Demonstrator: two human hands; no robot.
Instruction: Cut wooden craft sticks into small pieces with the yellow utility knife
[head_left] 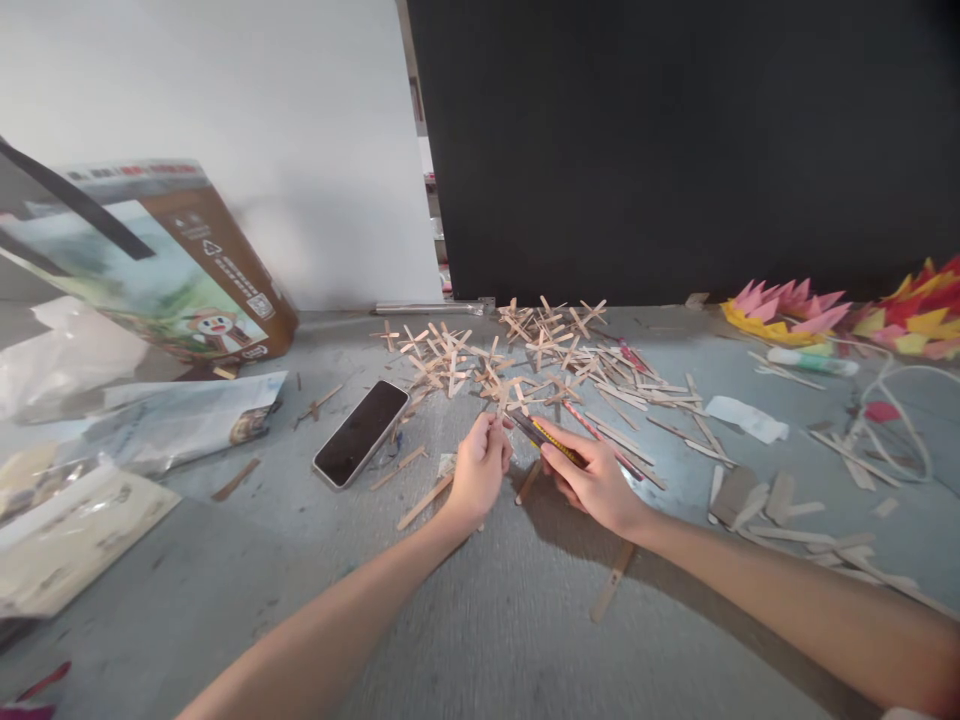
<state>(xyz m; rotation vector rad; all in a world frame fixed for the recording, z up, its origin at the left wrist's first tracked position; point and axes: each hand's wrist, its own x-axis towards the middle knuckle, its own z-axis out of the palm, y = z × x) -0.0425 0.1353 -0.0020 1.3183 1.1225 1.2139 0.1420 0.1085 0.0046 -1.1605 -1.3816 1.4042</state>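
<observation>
My left hand (478, 468) is closed in a pinch on a small wooden stick piece (501, 408) just above the grey floor. Beside it, my right hand (592, 477) grips a dark tool with a yellow stripe (546, 438), its tip pointing at the left hand's fingers. Just beyond both hands lies a heap of crossed wooden sticks (517, 355). Loose flat sticks (622, 440) are scattered to the right of the hands.
A black phone (361, 432) lies left of the hands. A brown carton (165, 270) and plastic bags (150, 430) sit at far left. Pink and yellow paper flowers (787, 305), a glue tube (814, 362) and a white cord (896, 420) are at right. A dark wall rises behind.
</observation>
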